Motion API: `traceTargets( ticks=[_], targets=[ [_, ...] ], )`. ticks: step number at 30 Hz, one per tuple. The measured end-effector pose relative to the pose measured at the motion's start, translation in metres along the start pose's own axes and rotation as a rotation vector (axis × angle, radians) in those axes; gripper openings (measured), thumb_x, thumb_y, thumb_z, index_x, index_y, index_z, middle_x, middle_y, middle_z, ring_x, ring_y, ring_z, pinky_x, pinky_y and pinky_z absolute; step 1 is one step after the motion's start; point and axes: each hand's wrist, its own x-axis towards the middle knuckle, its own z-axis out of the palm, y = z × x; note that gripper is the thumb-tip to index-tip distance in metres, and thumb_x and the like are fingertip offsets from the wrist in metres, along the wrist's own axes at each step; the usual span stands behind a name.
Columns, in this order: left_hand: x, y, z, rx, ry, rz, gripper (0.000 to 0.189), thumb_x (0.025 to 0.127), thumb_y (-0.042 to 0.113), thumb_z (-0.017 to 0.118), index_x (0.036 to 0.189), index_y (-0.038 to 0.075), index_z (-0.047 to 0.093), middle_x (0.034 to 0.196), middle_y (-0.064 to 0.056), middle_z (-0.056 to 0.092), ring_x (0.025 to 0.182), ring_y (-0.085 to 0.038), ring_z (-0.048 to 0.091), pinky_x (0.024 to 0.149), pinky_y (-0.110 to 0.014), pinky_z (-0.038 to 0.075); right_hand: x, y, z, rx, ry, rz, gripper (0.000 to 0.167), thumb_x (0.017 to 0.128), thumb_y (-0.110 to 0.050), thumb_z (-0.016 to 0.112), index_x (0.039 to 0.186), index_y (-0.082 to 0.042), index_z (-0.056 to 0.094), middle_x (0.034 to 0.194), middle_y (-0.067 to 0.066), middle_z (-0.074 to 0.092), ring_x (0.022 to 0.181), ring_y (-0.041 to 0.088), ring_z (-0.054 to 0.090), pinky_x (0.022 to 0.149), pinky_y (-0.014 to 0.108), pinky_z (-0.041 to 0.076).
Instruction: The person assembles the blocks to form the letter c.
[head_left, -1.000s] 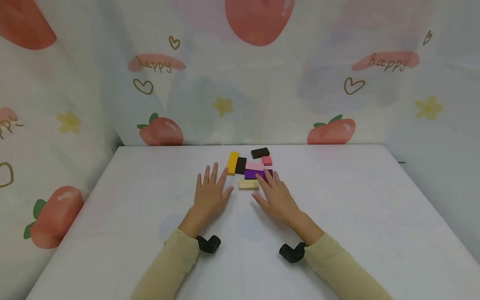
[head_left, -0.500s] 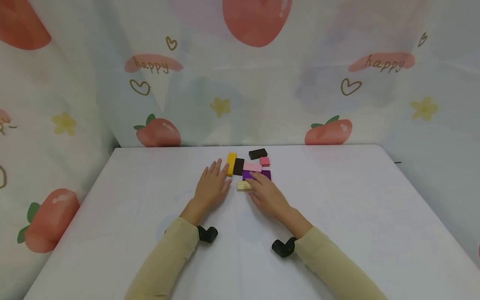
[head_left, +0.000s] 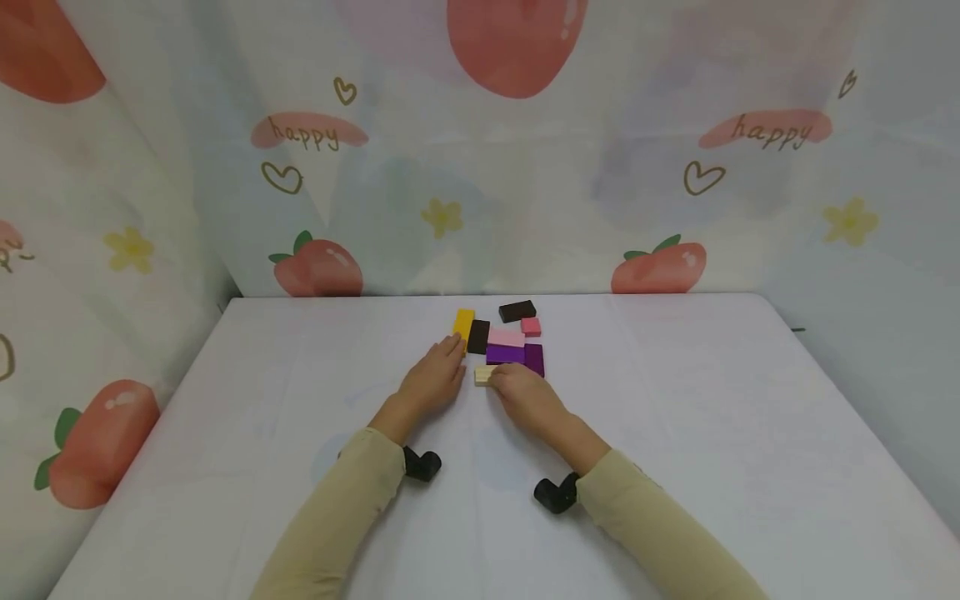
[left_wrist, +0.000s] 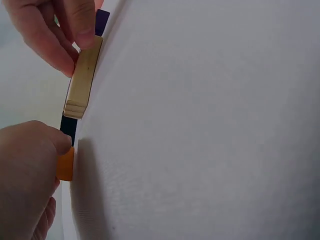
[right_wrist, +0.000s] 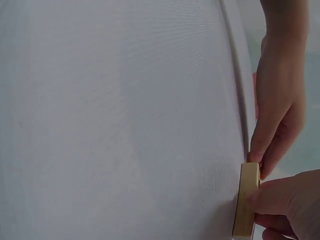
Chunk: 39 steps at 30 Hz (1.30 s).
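In the head view, several colored blocks lie together near the table's far edge. My right hand (head_left: 528,400) pinches a pale wooden block (head_left: 482,376) at the cluster's near side; its thumb lies on the block (right_wrist: 245,210) in the right wrist view. The left hand (head_left: 432,379) holds the near end of a yellow block (head_left: 464,320), its thumb and fingers on either side in the left wrist view. A dark block (head_left: 478,337) stands beside the yellow one. Right of that are a light pink block (head_left: 507,337) and two purple blocks (head_left: 506,354), partly behind the right hand.
Behind the cluster lie another dark block (head_left: 517,312) and a small red-pink block (head_left: 531,327). A white cloth covers the table (head_left: 675,400). A printed fabric backdrop (head_left: 525,183) rises at its far edge. Black wrist pieces (head_left: 422,466) sit by both sleeves.
My right hand has moved left and closed its fingers on the pale wooden block. The left hand's spread fingers have drawn together at the yellow block.
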Motion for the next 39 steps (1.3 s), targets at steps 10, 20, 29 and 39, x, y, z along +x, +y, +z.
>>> traceTargets(
  ticks=[10,20,29,39],
  targets=[
    [-0.014,0.013,-0.004,0.154,0.038,0.008,0.039,0.095,0.014,0.047,0.131,0.0,0.048,0.137,-0.014,0.043,0.123,-0.026,0.044,0.098,-0.037,0.037,-0.004,-0.005,-0.007,-0.035,-0.021,-0.005,0.012,0.083,-0.003,0.066,0.091,-0.009,0.074,0.08,0.004,0.061,0.076,0.018,0.058,0.075,0.029,0.051],
    [-0.03,0.038,-0.017,0.359,-0.032,0.028,0.029,0.094,0.018,0.052,0.119,0.005,0.06,0.122,-0.009,0.058,0.098,-0.022,0.062,0.069,-0.032,0.053,-0.017,-0.01,-0.013,-0.015,-0.022,0.022,0.01,0.078,-0.005,0.072,0.086,-0.008,0.075,0.08,0.004,0.066,0.071,0.019,0.062,0.069,0.03,0.052],
    [-0.041,0.043,-0.017,0.441,-0.018,0.046,0.02,0.092,0.013,0.056,0.109,0.007,0.066,0.112,-0.008,0.064,0.067,-0.018,0.063,0.054,-0.027,0.051,-0.024,-0.014,-0.01,-0.014,0.007,-0.002,0.011,0.075,-0.001,0.073,0.084,-0.008,0.075,0.078,0.003,0.066,0.069,0.017,0.063,0.065,0.029,0.052],
    [-0.059,0.058,-0.02,0.475,-0.106,0.018,0.03,0.092,0.013,0.056,0.12,0.008,0.061,0.121,-0.008,0.059,0.091,-0.02,0.064,0.064,-0.03,0.054,-0.031,-0.022,-0.011,-0.037,0.029,-0.014,0.009,0.074,0.0,0.074,0.078,-0.008,0.074,0.072,0.003,0.064,0.065,0.018,0.062,0.061,0.029,0.052]
  ],
)
